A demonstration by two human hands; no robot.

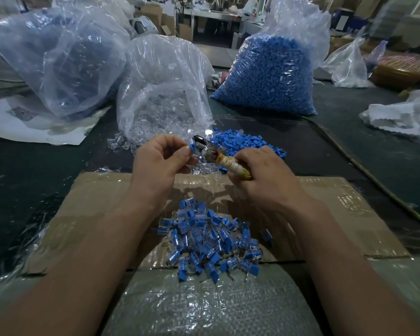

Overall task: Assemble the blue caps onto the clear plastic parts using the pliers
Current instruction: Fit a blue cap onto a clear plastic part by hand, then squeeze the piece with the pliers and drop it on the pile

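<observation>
My left hand (159,161) pinches a small blue cap (192,147) with a clear part, held up against the metal jaws of the pliers (205,147). My right hand (262,175) grips the pliers' tape-wrapped handle (233,163). A heap of assembled blue-and-clear pieces (211,241) lies on the cardboard sheet (102,197) below my hands. Loose blue caps (243,141) are piled just beyond the pliers. Clear plastic parts (124,144) spill from a clear bag (163,93) behind my left hand.
A big bag of blue caps (272,69) stands at the back right. Another large plastic bag (58,57) sits at the back left on white sheeting. Crumpled bags (403,115) lie at the right. A woven sack (204,304) covers the near edge.
</observation>
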